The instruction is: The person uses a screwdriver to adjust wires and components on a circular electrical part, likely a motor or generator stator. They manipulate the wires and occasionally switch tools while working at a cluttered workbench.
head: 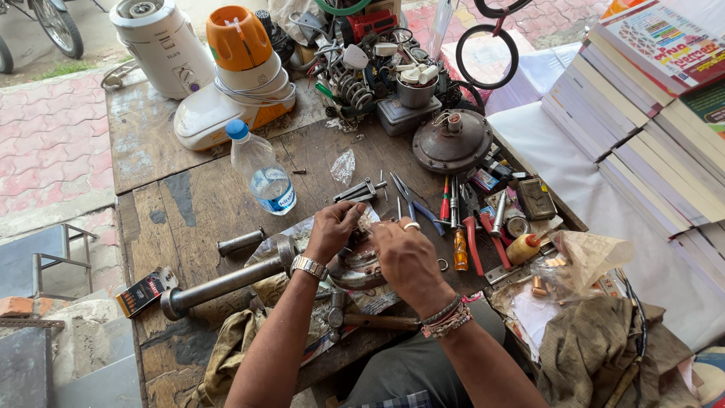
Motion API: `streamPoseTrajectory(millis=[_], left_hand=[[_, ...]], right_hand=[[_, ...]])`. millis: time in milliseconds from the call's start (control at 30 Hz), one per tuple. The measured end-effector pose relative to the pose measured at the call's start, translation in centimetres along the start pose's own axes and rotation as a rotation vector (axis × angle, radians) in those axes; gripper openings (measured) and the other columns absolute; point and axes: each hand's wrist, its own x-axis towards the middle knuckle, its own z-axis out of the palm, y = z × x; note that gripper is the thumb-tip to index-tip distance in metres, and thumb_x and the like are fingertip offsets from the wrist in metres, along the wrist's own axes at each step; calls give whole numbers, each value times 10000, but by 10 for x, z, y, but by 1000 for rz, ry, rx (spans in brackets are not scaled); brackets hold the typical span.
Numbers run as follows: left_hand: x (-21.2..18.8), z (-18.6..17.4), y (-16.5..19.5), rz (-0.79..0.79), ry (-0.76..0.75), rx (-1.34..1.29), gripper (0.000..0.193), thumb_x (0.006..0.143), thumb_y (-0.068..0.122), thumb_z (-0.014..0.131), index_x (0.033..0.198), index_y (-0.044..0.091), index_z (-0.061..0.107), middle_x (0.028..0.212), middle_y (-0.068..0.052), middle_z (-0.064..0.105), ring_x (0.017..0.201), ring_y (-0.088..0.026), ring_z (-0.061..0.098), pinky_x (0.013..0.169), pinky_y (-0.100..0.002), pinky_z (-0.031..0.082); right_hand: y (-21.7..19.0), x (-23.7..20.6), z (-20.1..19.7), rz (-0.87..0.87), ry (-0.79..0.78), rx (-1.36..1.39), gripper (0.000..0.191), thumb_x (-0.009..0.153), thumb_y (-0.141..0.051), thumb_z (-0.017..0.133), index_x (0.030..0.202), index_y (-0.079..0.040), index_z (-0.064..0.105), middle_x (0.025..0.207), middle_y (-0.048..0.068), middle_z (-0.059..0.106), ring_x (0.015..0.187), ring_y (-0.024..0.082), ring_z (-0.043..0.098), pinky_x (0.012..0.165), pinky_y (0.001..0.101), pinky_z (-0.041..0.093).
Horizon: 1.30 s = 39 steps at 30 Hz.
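A round, worn metal appliance part (359, 266) lies on a plastic sheet at the front of the wooden workbench (196, 204). My left hand (334, 228), with a metal watch on the wrist, grips its upper left edge. My right hand (404, 253), wearing a ring and thread bracelets, presses on its right side with fingers curled. What the fingertips pinch is hidden. A hammer (362, 319) lies just below the part, between my forearms.
A heavy steel pipe (226, 281) lies left of the part. A plastic water bottle (260, 168) stands behind. Pliers, screwdrivers (459, 242) and small tools lie right. Mixer bases (242, 72), a domed metal cover (451, 141), parts clutter and stacked books (642, 98) fill the back and right.
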Motion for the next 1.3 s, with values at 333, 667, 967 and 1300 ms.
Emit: streamPoseTrajectory(millis=[333, 667, 967, 1300], left_hand=[[-3, -1, 5, 9, 10, -45, 351, 971, 378, 656, 1042, 59, 785, 611, 18, 648, 512, -51, 503, 440, -279, 392], [-8, -1, 16, 8, 48, -11, 335, 976, 357, 675, 1071, 53, 780, 608, -7, 657, 520, -50, 521, 455, -284, 412], [-27, 17, 4, 266, 205, 323, 311, 972, 338, 655, 1046, 58, 768, 872, -119, 775, 542, -150, 651, 462, -303, 499], [-40, 13, -3, 389, 334, 467, 413, 942, 411, 703, 1074, 24, 759, 1132, -213, 737, 879, -308, 757, 738, -385, 628]], right_hand=[[-7, 5, -12, 372, -464, -2, 386, 1112, -379, 456, 1307, -70, 582, 940, 50, 629, 822, 185, 622, 739, 331, 532], [-11, -1, -8, 374, -244, 146, 532, 1045, -300, 591, 1471, -53, 388, 1017, 152, 629, 866, 276, 659, 724, 393, 563], [-4, -33, 30, 107, 332, 305, 407, 995, -151, 591, 1370, -100, 441, 1081, 193, 595, 910, 362, 685, 772, 448, 585], [30, -62, 112, 630, 238, 1066, 355, 991, -309, 668, 1217, -34, 663, 1009, 100, 742, 891, 146, 662, 788, 312, 557]])
